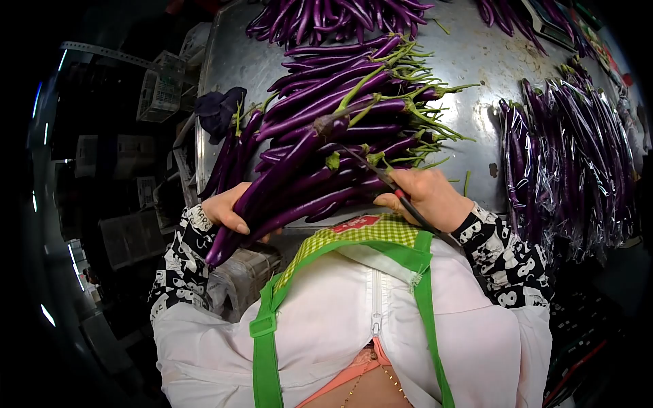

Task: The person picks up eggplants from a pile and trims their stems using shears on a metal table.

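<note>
Hands — left curled round eggplant; right gripping bladed tool; eggplant pile beyond

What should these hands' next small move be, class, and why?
Perhaps trim the held eggplant at its stem end: the left hand grips it lower down, and the right hand holds a cutting tool whose tip lies near that end.

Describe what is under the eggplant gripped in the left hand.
More eggplants show past the edges of the held eggplant, and the left hand grips its lower part. Its underside is hidden, so whatever lies directly beneath cannot be seen.
</note>
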Action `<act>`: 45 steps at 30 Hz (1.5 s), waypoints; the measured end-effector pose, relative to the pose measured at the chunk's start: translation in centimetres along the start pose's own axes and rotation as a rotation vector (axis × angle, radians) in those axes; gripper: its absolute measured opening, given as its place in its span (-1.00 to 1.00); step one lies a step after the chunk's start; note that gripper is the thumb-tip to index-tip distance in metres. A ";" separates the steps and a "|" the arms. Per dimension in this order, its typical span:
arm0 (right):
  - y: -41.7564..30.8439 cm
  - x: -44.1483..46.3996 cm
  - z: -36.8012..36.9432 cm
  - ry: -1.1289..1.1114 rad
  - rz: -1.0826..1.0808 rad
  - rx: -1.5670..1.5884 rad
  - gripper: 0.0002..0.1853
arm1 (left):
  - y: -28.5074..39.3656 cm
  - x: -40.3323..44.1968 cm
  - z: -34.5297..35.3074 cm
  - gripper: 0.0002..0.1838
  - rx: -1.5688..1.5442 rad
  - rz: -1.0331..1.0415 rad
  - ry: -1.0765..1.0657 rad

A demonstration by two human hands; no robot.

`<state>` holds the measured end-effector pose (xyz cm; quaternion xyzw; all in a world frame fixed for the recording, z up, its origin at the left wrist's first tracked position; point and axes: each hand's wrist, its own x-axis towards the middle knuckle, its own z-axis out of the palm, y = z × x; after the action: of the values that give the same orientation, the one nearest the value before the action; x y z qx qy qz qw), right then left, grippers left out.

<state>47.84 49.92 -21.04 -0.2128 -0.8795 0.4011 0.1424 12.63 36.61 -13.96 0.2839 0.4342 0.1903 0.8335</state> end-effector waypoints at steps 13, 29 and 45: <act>0.1 -0.5 -2.3 -0.113 0.018 0.618 -0.59 | 0.9 0.7 1.2 -0.02 0.157 0.012 0.051; 2.7 -1.9 -3.2 -0.075 0.153 0.280 -0.53 | 1.0 0.5 1.5 -0.13 0.322 0.010 0.146; 7.3 -2.5 -3.6 0.492 0.239 -0.114 -0.66 | 3.4 0.2 2.5 -0.05 0.268 0.165 0.119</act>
<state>53.45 55.32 -24.56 -0.4135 -0.8085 0.3011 0.2909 14.55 38.55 -10.81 0.4156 0.4795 0.2148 0.7424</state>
